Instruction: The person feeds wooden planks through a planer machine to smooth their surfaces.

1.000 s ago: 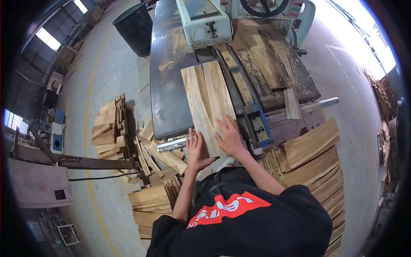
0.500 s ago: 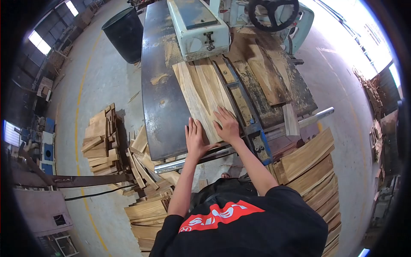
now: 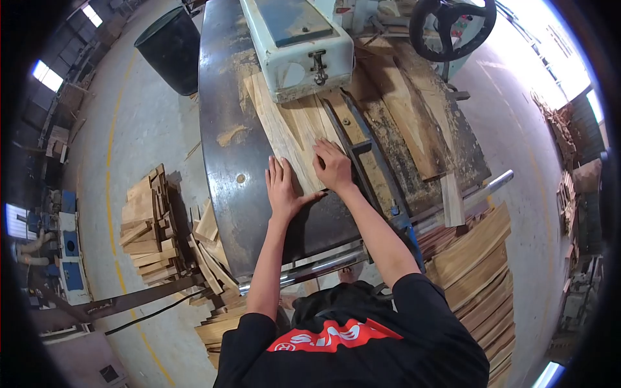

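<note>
A wooden board [image 3: 294, 139] with pale and brown grain lies flat on the dark metal machine table [image 3: 226, 207], its far end under the light-green machine housing [image 3: 304, 64]. My left hand [image 3: 284, 193] rests at the board's near left edge, fingers stretched forward and thumb along its near end. On top of the board, near its right side, lies my right hand [image 3: 334, 169], fingers extended and thumb apart. Neither hand is wrapped around the board. A metal guide fence [image 3: 365, 152] runs along the board's right side.
More boards [image 3: 414, 129] lie on the sawdust-covered table right of the fence. A black handwheel [image 3: 446, 29] stands beyond them. Stacked wood pieces [image 3: 152, 226] are on the floor at left, with a larger board stack [image 3: 475, 278] at right. A dark bin [image 3: 169, 52] stands far left.
Both hands and the board have moved forward along the fence, and more of the board is under the housing. The camera view has shifted with my body leaning forward.
</note>
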The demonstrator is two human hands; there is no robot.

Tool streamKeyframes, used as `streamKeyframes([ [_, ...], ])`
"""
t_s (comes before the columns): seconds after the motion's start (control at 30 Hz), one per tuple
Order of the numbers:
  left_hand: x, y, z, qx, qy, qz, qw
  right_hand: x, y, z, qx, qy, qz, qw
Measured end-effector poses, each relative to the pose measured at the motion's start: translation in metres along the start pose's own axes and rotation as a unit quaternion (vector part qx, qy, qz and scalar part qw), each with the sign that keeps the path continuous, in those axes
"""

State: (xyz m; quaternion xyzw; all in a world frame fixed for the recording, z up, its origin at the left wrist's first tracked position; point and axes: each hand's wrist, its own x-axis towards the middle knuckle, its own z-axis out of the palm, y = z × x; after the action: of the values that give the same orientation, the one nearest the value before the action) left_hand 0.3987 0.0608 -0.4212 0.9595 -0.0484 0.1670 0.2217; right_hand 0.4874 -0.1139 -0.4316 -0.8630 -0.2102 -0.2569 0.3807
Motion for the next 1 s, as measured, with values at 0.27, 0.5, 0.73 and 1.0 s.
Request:
streamKeyframes([
  [0.27,0.0,-0.001,-0.006,-0.142,0.099,-0.014,0.985,0.042,0.019,0.026,0.001,0.001,-0.039,0.999],
  [0.5,-0.09,0.031,-0.045,-0.042,0.04,-0.119,0.991,0.082,0.025,0.045,-0.017,0.02,-0.068,0.997],
  [0.73,-0.107,0.036,-0.04,-0.066,0.063,-0.127,0.988,0.095,0.034,0.074,-0.097,-0.009,-0.058,0.994],
  [1.0,-0.113,0.021,-0.025,-0.149,0.139,-0.151,0.967,-0.1,-0.08,-0.027,0.037,-0.133,-0.006,0.99],
])
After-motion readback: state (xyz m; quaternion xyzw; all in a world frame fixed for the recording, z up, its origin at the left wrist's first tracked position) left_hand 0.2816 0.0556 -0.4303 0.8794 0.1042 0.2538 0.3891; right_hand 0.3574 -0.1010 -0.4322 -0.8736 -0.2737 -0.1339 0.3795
